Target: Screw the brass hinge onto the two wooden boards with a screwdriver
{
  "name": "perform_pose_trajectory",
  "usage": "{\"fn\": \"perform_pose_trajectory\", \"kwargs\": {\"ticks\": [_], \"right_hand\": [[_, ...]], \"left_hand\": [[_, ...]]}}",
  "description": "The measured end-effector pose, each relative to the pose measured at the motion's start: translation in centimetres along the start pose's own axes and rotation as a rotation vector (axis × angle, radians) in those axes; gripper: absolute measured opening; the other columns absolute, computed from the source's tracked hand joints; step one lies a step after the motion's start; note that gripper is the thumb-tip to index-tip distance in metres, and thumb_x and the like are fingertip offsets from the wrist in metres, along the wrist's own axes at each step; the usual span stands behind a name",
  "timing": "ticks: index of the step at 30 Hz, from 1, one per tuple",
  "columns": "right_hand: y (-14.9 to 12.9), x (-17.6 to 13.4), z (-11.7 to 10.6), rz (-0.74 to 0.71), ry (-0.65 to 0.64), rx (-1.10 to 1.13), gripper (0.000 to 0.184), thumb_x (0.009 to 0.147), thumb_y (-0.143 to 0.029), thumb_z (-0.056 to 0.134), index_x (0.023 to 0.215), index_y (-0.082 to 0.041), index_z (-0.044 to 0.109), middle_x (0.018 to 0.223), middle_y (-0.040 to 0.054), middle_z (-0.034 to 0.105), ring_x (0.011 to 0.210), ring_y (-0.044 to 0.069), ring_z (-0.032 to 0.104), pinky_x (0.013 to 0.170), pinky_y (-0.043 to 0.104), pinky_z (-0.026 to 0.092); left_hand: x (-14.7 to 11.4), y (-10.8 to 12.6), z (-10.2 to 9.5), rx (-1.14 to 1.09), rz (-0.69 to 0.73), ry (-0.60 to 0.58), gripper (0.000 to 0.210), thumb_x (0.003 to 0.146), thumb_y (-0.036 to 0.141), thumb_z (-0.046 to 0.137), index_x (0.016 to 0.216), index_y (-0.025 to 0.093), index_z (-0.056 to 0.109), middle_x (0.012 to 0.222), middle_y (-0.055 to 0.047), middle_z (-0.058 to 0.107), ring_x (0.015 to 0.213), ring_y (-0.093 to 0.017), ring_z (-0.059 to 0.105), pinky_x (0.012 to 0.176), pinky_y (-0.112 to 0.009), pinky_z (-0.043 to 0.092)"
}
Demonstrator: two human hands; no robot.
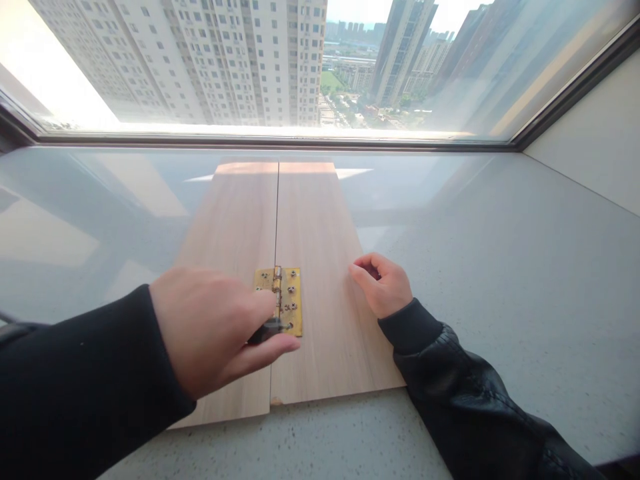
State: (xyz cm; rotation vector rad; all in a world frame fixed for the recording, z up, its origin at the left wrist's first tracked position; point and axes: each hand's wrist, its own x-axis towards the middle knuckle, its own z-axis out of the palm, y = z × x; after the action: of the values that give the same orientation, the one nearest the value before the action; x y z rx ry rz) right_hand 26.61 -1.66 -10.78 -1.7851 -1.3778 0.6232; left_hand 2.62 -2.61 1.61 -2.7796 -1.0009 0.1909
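Two pale wooden boards (320, 220) lie side by side with a narrow seam between them. A brass hinge (297, 293) straddles the seam, with screws in its right leaf and at least one in its left. My left hand (215, 327) is closed around the black handle of a screwdriver (265, 330), whose tip points at the lowest screw of the right leaf; the fingers hide part of the left leaf. At the right board's edge, my right hand (383, 283) is curled, thumb and fingertips together. What it holds, if anything, is hidden.
The boards rest on a speckled white windowsill (475, 267). Behind them runs a dark window frame (275, 142), with tall buildings beyond the glass. A white wall (590, 133) stands at the right. The right board's near corner is chipped at the seam.
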Motion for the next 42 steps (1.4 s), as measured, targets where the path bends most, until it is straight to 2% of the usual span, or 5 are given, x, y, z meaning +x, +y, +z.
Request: {"fn": "perform_pose_trajectory", "kwargs": {"ticks": [6,12,19,33,42], "right_hand": [[-0.2,0.1,0.0,0.004,0.005,-0.008,0.02,0.072,-0.038,0.059,0.068,-0.019,0.062,0.057,-0.0026,0.054,0.055,0.012,0.045,0.057,0.028,0.035],[-0.2,0.0,0.0,-0.006,-0.003,-0.004,0.019,0.073,-0.037,0.058,0.068,-0.019,0.061,0.058,-0.0027,0.053,0.055,0.012,0.045,0.057,0.028,0.035],[-0.2,0.0,0.0,-0.007,-0.004,-0.003,0.019,0.073,-0.037,0.058,0.068,-0.019,0.061,0.058,-0.0027,0.054,0.055,0.012,0.045,0.057,0.028,0.035],[-0.4,0.0,-0.1,-0.012,-0.011,-0.01,0.019,0.073,-0.036,0.058,0.067,-0.018,0.061,0.058,-0.0021,0.054,0.054,0.012,0.046,0.057,0.028,0.036],[-0.2,0.0,0.0,-0.02,-0.019,-0.011,0.02,0.073,-0.037,0.058,0.068,-0.018,0.061,0.058,-0.0022,0.054,0.055,0.012,0.046,0.056,0.028,0.036]], "left_hand": [[-0.6,1.1,0.2,0.085,-0.144,-0.021,0.053,0.09,0.046,0.029,0.049,0.023,0.052,0.043,-0.004,0.058,0.037,-0.023,0.053,0.044,-0.029,0.011],[0.2,0.2,0.4,0.044,0.104,-0.027,0.028,0.083,0.036,0.053,0.06,0.021,0.048,0.052,0.0,0.057,0.045,-0.02,0.056,0.044,-0.03,0.026],[0.9,-1.6,0.4,-0.046,0.376,0.07,0.031,0.08,0.035,0.062,0.061,0.019,0.044,0.056,0.002,0.051,0.051,-0.015,0.05,0.051,-0.029,0.035],[0.4,-1.0,0.3,0.082,0.128,0.031,0.043,0.087,0.047,0.043,0.054,0.02,0.054,0.046,-0.004,0.056,0.04,-0.017,0.047,0.045,-0.03,0.026],[0.1,0.8,-0.4,0.051,-0.212,-0.034,0.058,0.09,0.048,0.031,0.045,0.022,0.055,0.039,-0.005,0.052,0.033,-0.017,0.043,0.04,-0.026,0.011]]}}
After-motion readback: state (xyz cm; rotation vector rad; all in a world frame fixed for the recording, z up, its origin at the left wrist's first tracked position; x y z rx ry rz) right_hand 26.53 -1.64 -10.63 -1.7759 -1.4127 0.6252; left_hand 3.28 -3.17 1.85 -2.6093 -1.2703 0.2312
